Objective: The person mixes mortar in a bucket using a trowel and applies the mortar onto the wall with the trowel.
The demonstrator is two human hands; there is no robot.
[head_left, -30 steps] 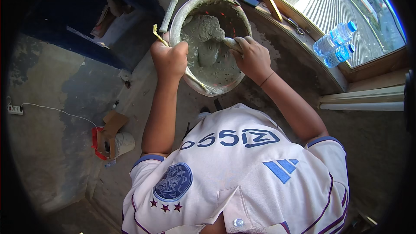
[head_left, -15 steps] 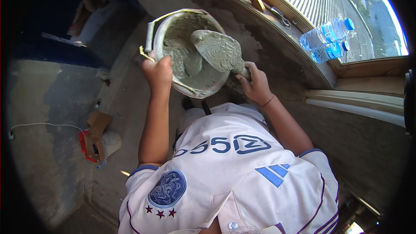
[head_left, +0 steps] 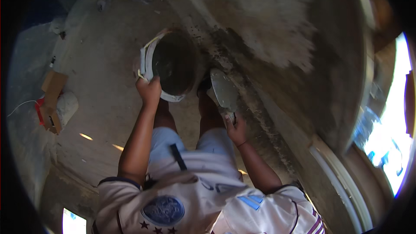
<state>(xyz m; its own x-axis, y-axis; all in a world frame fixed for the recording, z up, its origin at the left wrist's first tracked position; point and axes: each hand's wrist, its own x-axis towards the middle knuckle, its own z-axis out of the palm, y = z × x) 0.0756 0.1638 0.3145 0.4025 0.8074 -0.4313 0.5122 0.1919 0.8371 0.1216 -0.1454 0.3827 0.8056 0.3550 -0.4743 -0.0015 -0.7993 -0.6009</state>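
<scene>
My left hand (head_left: 149, 92) is closed on the near left rim of a pale bucket (head_left: 148, 63), which hangs over the floor in front of my legs, its mouth tilted to the right. Shade and blur hide what lies inside it. In my right hand (head_left: 236, 131) is the handle of a trowel (head_left: 224, 90), fingers wrapped round it. Its broad grey blade points away from me, to the right of the bucket and apart from it. A thin, wet-looking grey film covers the blade.
On the right, a wall (head_left: 277, 21) carries dark damp and pale patches. Plastic bottles (head_left: 366, 125) stand blurred by a bright window. At the left, an opened cardboard box (head_left: 54, 91) sits against a whitish bucket (head_left: 67, 108) on the concrete floor (head_left: 102, 52). Pale pipes (head_left: 338, 182) run at lower right.
The view has swung toward the floor and wall. The trowel has come out of the mortar bucket's mouth, its heap of mortar gone from the blade. My right hand is lower, nearer my body.
</scene>
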